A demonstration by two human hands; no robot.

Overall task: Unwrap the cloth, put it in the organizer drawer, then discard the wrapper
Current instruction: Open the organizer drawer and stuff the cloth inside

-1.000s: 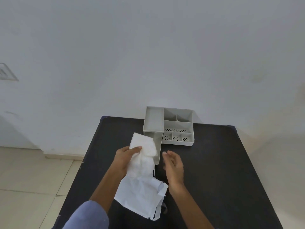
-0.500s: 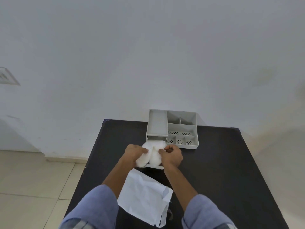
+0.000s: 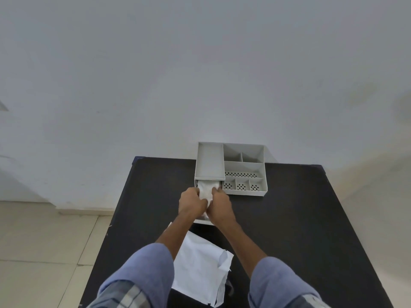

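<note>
The white cloth (image 3: 206, 189) lies bunched in the pulled-out drawer (image 3: 202, 221) of the grey organizer (image 3: 243, 167), at the drawer's mouth. My left hand (image 3: 191, 203) grips the cloth's left side and my right hand (image 3: 221, 206) grips its right side; both press it down into the drawer. Most of the drawer is hidden under my hands; only its front edge shows. The torn white paper wrapper (image 3: 200, 270) lies flat on the black table (image 3: 300, 230) between my forearms, near the front edge.
The organizer stands at the table's back edge against a white wall, with several open compartments, some perforated. Tiled floor lies beyond the table's left edge. The right half of the table holds nothing.
My left hand carried the cloth from above the wrapper to the drawer. My right hand joined it, and both pushed the cloth further into the drawer. The wrapper stayed on the table.
</note>
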